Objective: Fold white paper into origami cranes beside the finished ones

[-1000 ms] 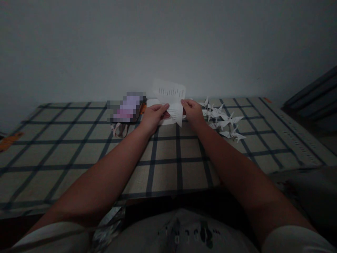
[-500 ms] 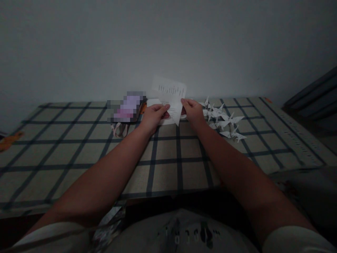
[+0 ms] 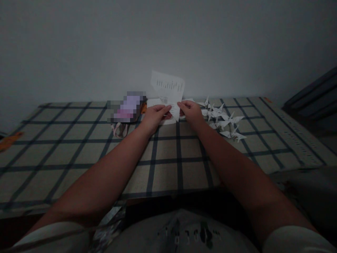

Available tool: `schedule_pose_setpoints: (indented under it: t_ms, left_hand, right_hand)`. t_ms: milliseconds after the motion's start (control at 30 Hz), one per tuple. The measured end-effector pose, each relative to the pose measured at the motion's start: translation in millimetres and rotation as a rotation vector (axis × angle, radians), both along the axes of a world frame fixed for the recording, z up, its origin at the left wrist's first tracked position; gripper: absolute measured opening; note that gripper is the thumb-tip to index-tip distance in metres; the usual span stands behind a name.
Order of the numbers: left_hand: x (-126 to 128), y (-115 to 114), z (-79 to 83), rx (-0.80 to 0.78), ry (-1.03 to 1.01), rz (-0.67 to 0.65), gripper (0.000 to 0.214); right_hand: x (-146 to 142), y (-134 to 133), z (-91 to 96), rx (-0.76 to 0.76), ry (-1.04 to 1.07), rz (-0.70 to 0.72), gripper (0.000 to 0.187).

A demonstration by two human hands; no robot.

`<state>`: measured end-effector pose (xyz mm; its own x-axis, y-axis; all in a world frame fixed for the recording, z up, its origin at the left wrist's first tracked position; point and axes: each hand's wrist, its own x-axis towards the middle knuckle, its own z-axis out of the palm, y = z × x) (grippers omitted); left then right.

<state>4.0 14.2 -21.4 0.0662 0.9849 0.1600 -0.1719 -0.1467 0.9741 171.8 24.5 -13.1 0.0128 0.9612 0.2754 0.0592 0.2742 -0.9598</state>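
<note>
While the left hand [image 3: 155, 117] pinches the lower part of a printed sheet [image 3: 168, 83] between thumb and fingers, the right hand [image 3: 194, 111] pinches the same sheet near its lower right edge. Fingertips of the two hands stand close together but apart. The sheet is held up off the tabletop [image 3: 165, 151], near its far edge, its upper part standing above the hands against the pale wall [image 3: 168, 38]. A pointed lower corner hangs between the thumbs; the print is too small to read.

Beneath and behind the hands lies further white paper [image 3: 152, 102], partly covered; its number of pieces cannot be determined. To the right of the right hand, several folded paper cranes [image 3: 223, 118] lie in a close group, some overlapping in view. To the left of the left hand is a phone-like object [image 3: 128, 106], its face obscured by pixelation, with a pale looped strap [image 3: 120, 130] at its near end. A checked cloth [image 3: 65, 154] with dark lines covers the tabletop. Lighting is dim.
</note>
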Motion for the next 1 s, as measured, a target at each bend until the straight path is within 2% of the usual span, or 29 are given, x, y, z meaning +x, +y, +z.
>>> schedule_pose_setpoints:
  t_ms: [167,267,500,700,900,1000]
  left_hand:
    - [-4,3,-1.7,0.065,0.071,0.124,0.037]
    - [-4,4,-1.8,0.074,0.062,0.148,0.036]
    - [1,-5,2.4,-0.052,0.031,-0.057,0.038]
    - [1,-7,6.2,-0.055,0.115,0.013,0.035]
    - [3,-6,3.1,-0.118,0.042,-0.078,0.035]
    - [3,-7,3.6,-0.108,0.06,-0.065,0.037]
  right_hand:
    - [-1,-3,1.7,-0.007,-0.023,0.053,0.032]
    - [-1,-3,0.2,-0.042,-0.048,0.1,0.03]
    - [-1,-2,0.8,-0.01,-0.044,0.06,0.022]
    - [-4,-6,3.4,0.006,-0.03,0.056,0.018]
    - [-3,-4,4.3,0.028,0.008,0.025,0.019]
    - [-3,-5,5.9,0.048,0.014,0.013,0.02]
